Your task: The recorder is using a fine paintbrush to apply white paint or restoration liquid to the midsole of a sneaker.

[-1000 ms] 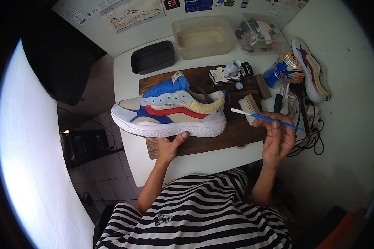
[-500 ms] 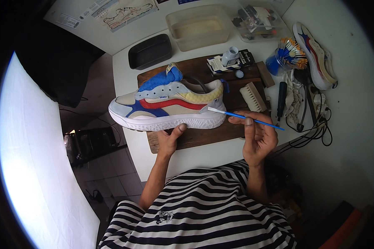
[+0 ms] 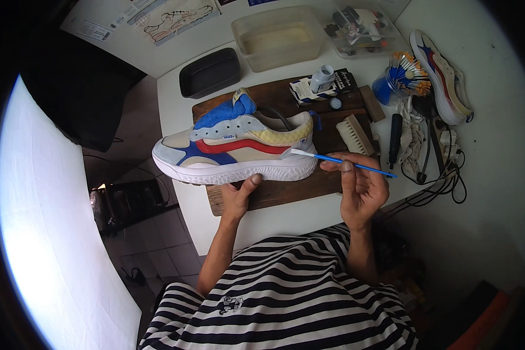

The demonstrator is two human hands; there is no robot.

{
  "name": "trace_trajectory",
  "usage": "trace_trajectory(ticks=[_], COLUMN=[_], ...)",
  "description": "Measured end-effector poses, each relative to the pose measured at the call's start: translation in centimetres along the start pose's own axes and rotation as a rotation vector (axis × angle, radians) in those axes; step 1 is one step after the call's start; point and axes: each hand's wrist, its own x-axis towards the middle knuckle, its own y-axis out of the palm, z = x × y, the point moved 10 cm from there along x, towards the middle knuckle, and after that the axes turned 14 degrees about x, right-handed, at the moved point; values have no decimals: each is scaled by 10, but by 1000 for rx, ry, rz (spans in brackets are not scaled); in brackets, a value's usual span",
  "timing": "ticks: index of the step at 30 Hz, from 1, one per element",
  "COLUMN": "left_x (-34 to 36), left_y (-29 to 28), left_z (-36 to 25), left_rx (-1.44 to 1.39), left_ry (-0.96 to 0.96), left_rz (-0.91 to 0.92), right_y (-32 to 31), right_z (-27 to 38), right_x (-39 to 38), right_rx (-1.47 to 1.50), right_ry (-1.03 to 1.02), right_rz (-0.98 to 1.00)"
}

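Observation:
My left hand [image 3: 239, 195] grips the sole of a sneaker [image 3: 216, 166] from below, holding it side-on over a dark wooden board [image 3: 291, 198]. The shoe has blue, red, cream, pale grey and yellow panels, a blue tongue and a white sole. My right hand [image 3: 359, 189] pinches a thin paintbrush [image 3: 344, 162] with a blue handle, its white flat tip at the heel end of the shoe's side. A bristle brush [image 3: 354, 135] and an open small bottle [image 3: 322, 78] on a box, with a cap beside it, lie behind.
A black tub [image 3: 209, 73], a translucent basin [image 3: 274, 41] and a box of supplies [image 3: 364, 32] stand along the back. At right are a cup of paintbrushes [image 3: 391, 87], a matching sneaker [image 3: 440, 76], a crumpled cloth, a black-handled tool and cables. A glowing white panel [image 3: 58, 221] stands left.
My right hand has moved left, bringing the paintbrush tip from right of the shoe onto its heel side. The view has shifted slightly; my left hand still holds the shoe.

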Motion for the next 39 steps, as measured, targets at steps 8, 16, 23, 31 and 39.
trace_trajectory(ticks=[8, 16, 23, 31, 39], left_x=[0, -1, 0, -1, -1], left_y=[0, 1, -1, 0, 0], left_z=[1, -2, -4, -6, -5], left_rx=[-7, 9, 12, 11, 6], left_ry=[-1, -2, 8, 5, 6], left_rz=[5, 4, -2, 1, -1], right_y=[5, 2, 9, 6, 6], right_z=[1, 8, 5, 8, 4], right_x=[-2, 2, -1, -3, -3], right_rx=[27, -28, -82, -54, -64], right_ry=[7, -48, -14, -34, -37], right_rz=[-6, -10, 16, -22, -9])
